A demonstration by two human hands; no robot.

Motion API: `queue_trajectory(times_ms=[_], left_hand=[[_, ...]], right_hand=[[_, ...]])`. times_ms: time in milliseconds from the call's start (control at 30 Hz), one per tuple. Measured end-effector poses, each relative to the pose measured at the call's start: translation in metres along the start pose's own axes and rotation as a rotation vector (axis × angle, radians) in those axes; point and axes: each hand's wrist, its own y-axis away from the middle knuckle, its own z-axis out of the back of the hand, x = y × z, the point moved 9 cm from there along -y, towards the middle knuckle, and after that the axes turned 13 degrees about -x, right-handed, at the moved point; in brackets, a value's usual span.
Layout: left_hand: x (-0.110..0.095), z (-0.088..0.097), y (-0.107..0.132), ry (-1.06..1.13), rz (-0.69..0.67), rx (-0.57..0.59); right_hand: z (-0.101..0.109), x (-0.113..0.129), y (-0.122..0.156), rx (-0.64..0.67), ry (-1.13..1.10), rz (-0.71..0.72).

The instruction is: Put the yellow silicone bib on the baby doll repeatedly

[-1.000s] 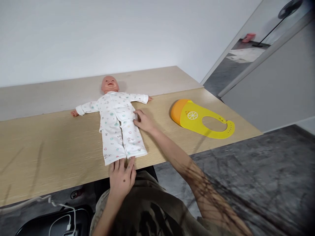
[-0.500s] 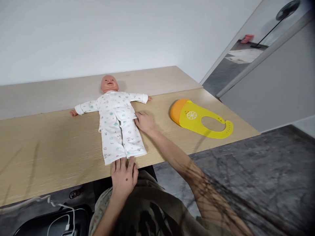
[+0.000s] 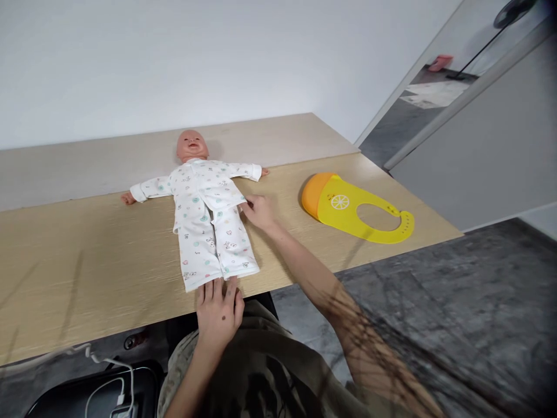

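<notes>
A baby doll [image 3: 204, 209] in white printed pyjamas lies on its back on the wooden table [image 3: 87, 255], arms spread, head toward the wall. My right hand [image 3: 259, 212] rests at the doll's right hip and pinches the hem of its shirt. My left hand [image 3: 218, 307] lies flat at the table's near edge, fingertips touching the cuffs of the doll's trousers. A yellow silicone bib [image 3: 357, 210] with an orange pocket lies on the table to the right of the doll, apart from both hands.
A white wall runs behind the table. Grey patterned floor [image 3: 456, 325] lies to the right, with a doorway beyond. Below the table's near edge sit a dark case [image 3: 87, 395] and a white cable [image 3: 108, 371].
My right hand has shifted slightly up along the doll's side to the shirt hem. My left hand has stayed at the trouser cuffs.
</notes>
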Motion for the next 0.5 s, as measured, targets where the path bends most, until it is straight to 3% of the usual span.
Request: queue_trajectory(times_ms=[100, 233, 500], left_hand=[[0.001, -0.002, 0.002, 0.011, 0.0, 0.013], [0.001, -0.002, 0.003, 0.008, -0.019, 0.028], [-0.001, 0.003, -0.003, 0.005, 0.011, 0.005]], right_hand=[[-0.003, 0.005, 0.004, 0.097, 0.042, -0.049], [-0.008, 0.013, 0.013, 0.264, 0.254, -0.102], [0.001, 0.02, 0.015, 0.284, 0.508, -0.063]])
